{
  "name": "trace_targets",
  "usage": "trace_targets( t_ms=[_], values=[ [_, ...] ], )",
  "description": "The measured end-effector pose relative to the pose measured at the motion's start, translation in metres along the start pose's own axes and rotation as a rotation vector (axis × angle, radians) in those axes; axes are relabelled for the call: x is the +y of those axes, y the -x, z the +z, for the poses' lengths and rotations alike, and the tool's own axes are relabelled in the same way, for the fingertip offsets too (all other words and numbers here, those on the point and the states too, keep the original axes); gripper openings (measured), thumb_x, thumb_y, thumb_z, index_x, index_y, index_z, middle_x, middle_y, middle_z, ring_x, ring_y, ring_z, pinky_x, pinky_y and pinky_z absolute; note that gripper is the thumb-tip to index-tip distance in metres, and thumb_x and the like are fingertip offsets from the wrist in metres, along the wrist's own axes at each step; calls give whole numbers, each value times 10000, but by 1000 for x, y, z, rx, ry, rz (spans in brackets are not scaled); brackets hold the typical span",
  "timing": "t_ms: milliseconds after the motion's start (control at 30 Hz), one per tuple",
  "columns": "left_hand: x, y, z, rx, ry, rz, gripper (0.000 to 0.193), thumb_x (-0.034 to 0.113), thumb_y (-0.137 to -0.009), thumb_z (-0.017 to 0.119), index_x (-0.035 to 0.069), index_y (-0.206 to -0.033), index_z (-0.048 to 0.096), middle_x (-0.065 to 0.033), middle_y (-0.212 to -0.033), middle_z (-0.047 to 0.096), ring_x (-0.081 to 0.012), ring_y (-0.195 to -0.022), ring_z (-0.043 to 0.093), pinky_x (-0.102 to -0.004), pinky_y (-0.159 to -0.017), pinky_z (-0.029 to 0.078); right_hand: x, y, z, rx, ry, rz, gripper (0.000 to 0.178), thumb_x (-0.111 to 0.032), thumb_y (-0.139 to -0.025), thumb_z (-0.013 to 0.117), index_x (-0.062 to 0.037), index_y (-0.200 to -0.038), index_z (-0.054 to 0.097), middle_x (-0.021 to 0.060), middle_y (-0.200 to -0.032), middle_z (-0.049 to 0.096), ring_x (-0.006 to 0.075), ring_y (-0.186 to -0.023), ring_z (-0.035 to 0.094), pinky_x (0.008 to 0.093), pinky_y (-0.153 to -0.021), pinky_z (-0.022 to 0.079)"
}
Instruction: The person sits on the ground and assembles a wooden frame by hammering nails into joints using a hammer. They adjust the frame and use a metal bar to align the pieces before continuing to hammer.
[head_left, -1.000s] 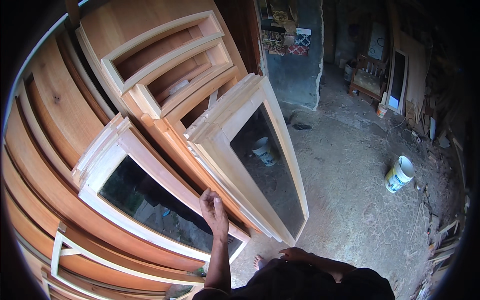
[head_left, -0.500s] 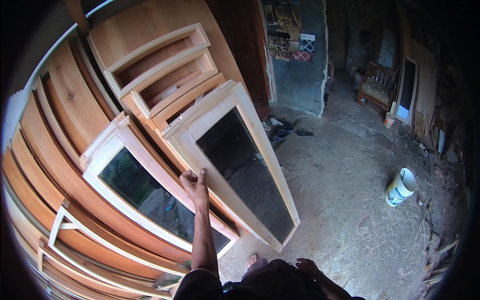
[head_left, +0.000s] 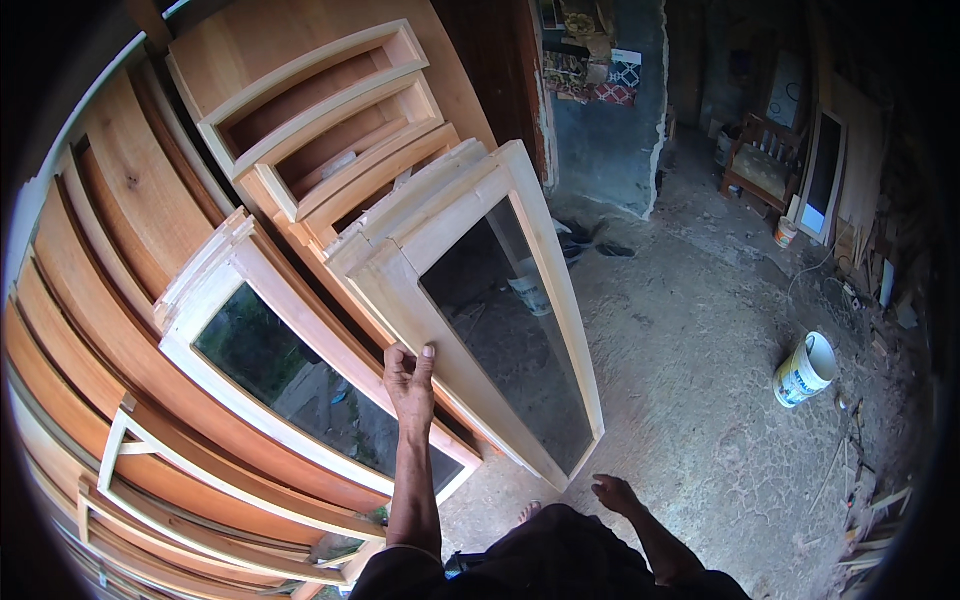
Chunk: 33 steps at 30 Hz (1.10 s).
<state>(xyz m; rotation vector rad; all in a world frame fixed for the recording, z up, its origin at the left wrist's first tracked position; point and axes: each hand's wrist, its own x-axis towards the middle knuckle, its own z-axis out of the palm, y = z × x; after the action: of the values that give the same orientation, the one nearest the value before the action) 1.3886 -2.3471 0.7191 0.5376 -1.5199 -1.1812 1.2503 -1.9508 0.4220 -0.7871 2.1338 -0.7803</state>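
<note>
Head view: left hand (head_left: 410, 388) pinches the left edge of the glazed panel (head_left: 485, 325), tilted, right of the white-framed pane (head_left: 290, 365). Right hand (head_left: 616, 494) just beside its near corner; can't tell how closed. I'd brace the right edge, sparing the glass (head_left: 520, 385).

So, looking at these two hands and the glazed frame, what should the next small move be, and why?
Probably bring the right hand to the right edge of the glazed frame: the frame stands tilted, only the left hand holds it, by its left edge, and the right appears empty.
</note>
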Motion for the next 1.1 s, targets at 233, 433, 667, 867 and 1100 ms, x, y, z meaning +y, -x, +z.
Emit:
trace_targets(
  t_ms=[233, 433, 667, 867, 1100],
  values=[
    [39, 40, 32, -159, 220, 3, 197, 145, -1017, 609, 53, -1166, 520, -55, -1076, 645, -108, -982, 581, -291, -906, 461, -76, -92, -109, 340, -83, -226, 389, -303, -979, 636, -58, -1281, 644, 184, -1009, 728, 262, -881, 722, 358, -799, 557],
    [61, 83, 40, -127, 182, 58, 392, 163, -991, 646, 17, -1327, 507, -88, -1222, 625, -149, -1109, 577, -319, -1002, 436, -164, -135, -238, 535, -222, -347, 644, -507, -993, 574, -100, -1482, 474, 221, -1382, 549, 310, -1226, 606, 399, -1011, 499],
    [64, 136, -9, -8, 324, -12, 600, 239, -929, 747, 33, -1418, 467, -108, -1339, 586, -213, -1196, 559, -391, -1081, 404, -208, -152, -270, 101, -326, -712, 757, -670, -974, 462, -109, -1482, 468, 194, -1412, 545, 285, -1293, 544, 414, -1053, 447],
    [34, 194, -44, 291, 248, -1, 637, 345, -995, 642, 48, -1496, 381, -144, -1484, 474, -259, -1346, 465, -469, -1181, 296, -194, -132, -231, -90, -215, -785, 750, -740, -933, 434, -30, -1119, 587, 153, -1025, 637, 269, -992, 608, 435, -896, 470],
    [-53, 256, -18, 594, -672, 67, 737, 559, -1017, 361, -75, -1393, 363, -254, -1345, 454, -284, -1154, 509, -435, -1064, 383, -177, -87, -200, -62, -208, -793, 651, -689, -927, 528, -47, -1018, 582, 150, -828, 566, 285, -821, 577, 424, -759, 461]
  ],
)
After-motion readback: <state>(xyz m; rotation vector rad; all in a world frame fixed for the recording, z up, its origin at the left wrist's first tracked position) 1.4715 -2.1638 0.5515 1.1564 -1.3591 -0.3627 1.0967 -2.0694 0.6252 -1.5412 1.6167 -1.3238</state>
